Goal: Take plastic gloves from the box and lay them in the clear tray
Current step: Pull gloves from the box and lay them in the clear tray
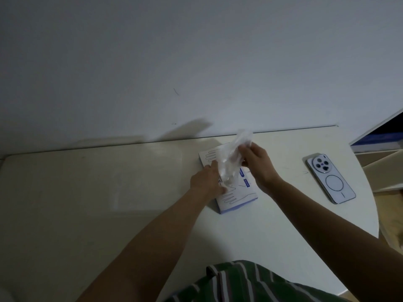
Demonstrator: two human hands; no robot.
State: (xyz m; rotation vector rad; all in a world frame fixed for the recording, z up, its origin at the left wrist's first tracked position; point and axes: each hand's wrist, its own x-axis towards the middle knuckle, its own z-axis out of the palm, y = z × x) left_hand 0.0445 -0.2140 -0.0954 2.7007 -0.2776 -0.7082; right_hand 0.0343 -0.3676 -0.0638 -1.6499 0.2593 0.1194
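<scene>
A flat white glove box (237,198) printed with blue hand outlines lies on the pale table. My left hand (206,179) presses down on the box's left side. My right hand (258,164) pinches a clear plastic glove (234,156) and holds it stretched up out of the box's opening, its upper end blurred. A clear tray (148,177) sits to the left of the box, faint against the table, with only its rim and reflections showing.
A light blue phone (330,179) lies face down at the right of the table. The table's curved right edge (370,192) drops to shelving and a wooden floor. A white wall runs along the table's far edge. A striped green shirt shows at the bottom.
</scene>
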